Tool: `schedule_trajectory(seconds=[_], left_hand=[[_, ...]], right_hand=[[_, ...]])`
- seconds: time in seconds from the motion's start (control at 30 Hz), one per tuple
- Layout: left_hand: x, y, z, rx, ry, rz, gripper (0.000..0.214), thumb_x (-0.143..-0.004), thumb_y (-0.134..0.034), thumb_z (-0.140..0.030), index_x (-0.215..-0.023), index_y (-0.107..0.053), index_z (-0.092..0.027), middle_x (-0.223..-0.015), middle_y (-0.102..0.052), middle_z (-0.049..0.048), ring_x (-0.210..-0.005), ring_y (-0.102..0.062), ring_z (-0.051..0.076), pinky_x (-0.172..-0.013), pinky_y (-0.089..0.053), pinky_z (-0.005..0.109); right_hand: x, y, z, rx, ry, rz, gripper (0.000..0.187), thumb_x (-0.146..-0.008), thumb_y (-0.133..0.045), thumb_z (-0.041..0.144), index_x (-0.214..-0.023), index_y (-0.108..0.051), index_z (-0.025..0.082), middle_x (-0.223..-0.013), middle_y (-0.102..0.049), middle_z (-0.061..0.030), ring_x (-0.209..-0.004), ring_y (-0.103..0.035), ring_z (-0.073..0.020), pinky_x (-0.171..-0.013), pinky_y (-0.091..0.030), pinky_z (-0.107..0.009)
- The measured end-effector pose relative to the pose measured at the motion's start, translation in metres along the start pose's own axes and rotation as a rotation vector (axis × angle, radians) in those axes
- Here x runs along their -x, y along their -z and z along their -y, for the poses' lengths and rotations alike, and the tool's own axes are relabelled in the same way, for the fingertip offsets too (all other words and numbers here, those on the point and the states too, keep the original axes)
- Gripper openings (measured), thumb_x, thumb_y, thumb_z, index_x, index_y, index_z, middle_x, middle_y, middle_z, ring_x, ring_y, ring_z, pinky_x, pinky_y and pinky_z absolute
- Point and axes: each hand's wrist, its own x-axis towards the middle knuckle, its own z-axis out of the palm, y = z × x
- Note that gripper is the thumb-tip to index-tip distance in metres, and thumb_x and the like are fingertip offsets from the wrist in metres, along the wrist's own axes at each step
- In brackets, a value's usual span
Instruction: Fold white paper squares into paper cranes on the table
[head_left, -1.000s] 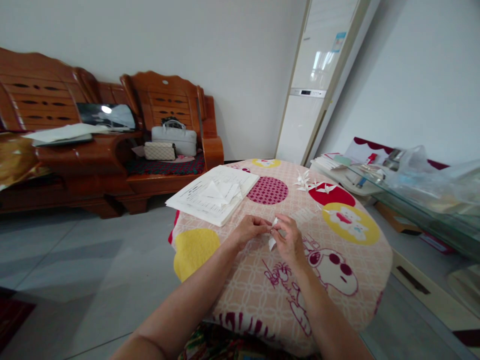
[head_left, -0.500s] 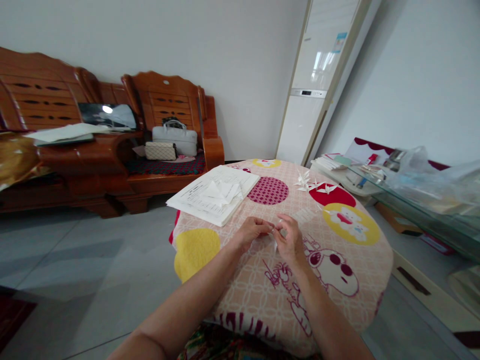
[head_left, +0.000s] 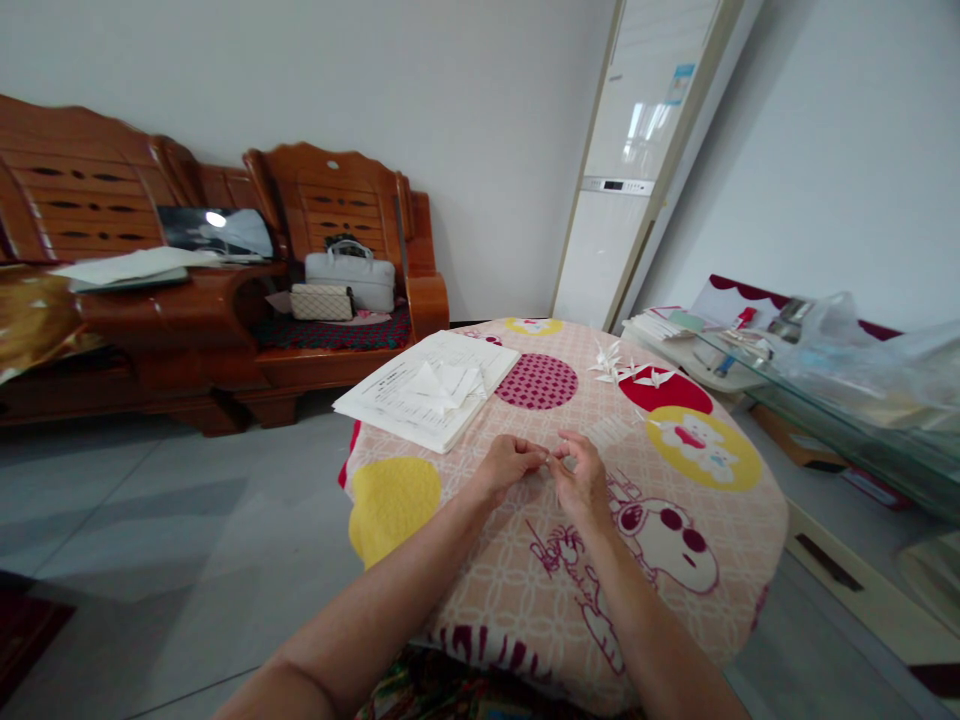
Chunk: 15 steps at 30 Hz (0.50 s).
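My left hand (head_left: 508,462) and my right hand (head_left: 580,477) meet over the middle of a round table (head_left: 480,600) covered with a cartoon-print cloth. Both pinch a small folded piece of white paper (head_left: 553,459), of which only a sliver shows between the fingertips. Fingers of both hands are curled tight. Several finished white paper cranes (head_left: 619,368) lie at the far side of the table. A stack of printed sheets with loose folded papers on top (head_left: 427,387) sits at the table's far left.
Wooden armchairs (head_left: 337,250) hold a grey bag (head_left: 349,276) and a small quilted purse (head_left: 320,301) at the back left. A tall white air conditioner (head_left: 630,170) stands in the corner. A glass-topped table (head_left: 825,390) with clutter runs along the right. Grey tile floor lies to the left.
The paper's white flap, sticking out below my fingers a second ago, is now almost hidden inside the pinch. Both hands stayed in place.
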Motion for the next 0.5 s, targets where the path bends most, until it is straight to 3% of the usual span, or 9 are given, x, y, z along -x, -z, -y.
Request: schedule_trajectory(seconds=[0.23, 0.5], left_hand=[[0.0, -0.006, -0.002, -0.095, -0.081, -0.08, 0.022, -0.068, -0.06, -0.027, -0.065, -0.071, -0.009, -0.056, -0.058, 0.0009, -0.053, -0.045, 0.009, -0.052, -0.031, 0.021], [0.001, -0.013, -0.006, -0.086, -0.142, -0.131, 0.016, -0.07, -0.06, -0.023, -0.065, -0.068, -0.011, -0.067, -0.065, 0.003, -0.065, -0.056, 0.014, -0.06, -0.04, 0.023]], right_hand=[[0.0, -0.002, -0.001, 0.031, 0.06, -0.065, 0.012, -0.081, -0.058, 0.026, -0.07, -0.058, 0.02, -0.103, -0.067, -0.0119, -0.103, -0.059, -0.0267, -0.092, -0.045, -0.044], [-0.001, 0.001, 0.005, -0.022, 0.003, -0.067, 0.014, -0.08, -0.06, 0.028, -0.069, -0.059, 0.019, -0.105, -0.067, -0.0148, -0.104, -0.058, -0.0293, -0.094, -0.042, -0.048]])
